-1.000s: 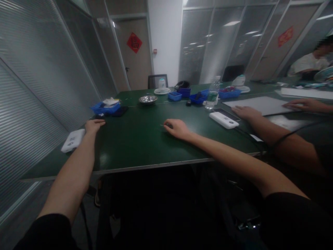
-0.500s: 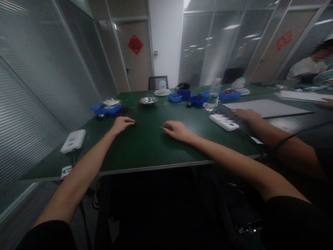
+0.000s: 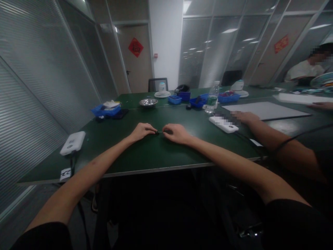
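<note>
Grips pinched shut on thin dark object (image 3: 158, 132), left hand (image 3: 142, 131) and right hand (image 3: 177, 133) nearly touching, green table (image 3: 130, 152) beneath

Glossy green table (image 3: 145, 156), shiny metal bowl (image 3: 148, 102) (blue bins (image 3: 106, 111) look plastic).

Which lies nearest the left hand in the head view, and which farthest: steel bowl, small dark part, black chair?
1. Small dark part, at the left hand's fingertips, beside the thin dark piece in the right hand.
2. Steel bowl, straight ahead, farther up the table.
3. Black chair, beyond its far end.
</note>
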`<state>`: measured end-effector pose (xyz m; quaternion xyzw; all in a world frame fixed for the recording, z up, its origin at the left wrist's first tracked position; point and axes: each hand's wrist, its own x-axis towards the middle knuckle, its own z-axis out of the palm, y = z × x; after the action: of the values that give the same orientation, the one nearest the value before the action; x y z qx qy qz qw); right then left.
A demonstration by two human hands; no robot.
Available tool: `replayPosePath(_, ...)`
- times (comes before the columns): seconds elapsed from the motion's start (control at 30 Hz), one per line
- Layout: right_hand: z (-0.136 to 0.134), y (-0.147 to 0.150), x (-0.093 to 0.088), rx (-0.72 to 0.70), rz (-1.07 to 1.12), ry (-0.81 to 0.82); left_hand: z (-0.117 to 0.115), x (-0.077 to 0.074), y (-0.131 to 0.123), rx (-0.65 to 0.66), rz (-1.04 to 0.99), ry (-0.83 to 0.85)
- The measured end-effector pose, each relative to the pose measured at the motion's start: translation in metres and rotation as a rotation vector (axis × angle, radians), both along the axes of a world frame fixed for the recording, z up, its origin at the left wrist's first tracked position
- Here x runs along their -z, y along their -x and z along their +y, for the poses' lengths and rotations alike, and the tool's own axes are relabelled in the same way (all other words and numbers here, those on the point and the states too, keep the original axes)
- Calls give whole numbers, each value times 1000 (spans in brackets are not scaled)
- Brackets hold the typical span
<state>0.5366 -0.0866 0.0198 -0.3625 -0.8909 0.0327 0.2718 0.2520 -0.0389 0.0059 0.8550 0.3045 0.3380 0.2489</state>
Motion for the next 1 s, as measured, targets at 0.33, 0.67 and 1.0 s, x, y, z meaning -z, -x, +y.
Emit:
replayPosePath(0.33, 0, 1, 1, -15, -82, -8, -1, 0, 0, 16, -9, 33)
replayPosePath(0.67, 0, 4, 3, -27, -91, 18, -2, 1, 0, 21, -13, 30)
replayPosePath(1.0, 2, 5, 6, -65, -98, -29, -5, -1, -2, 27, 1, 43)
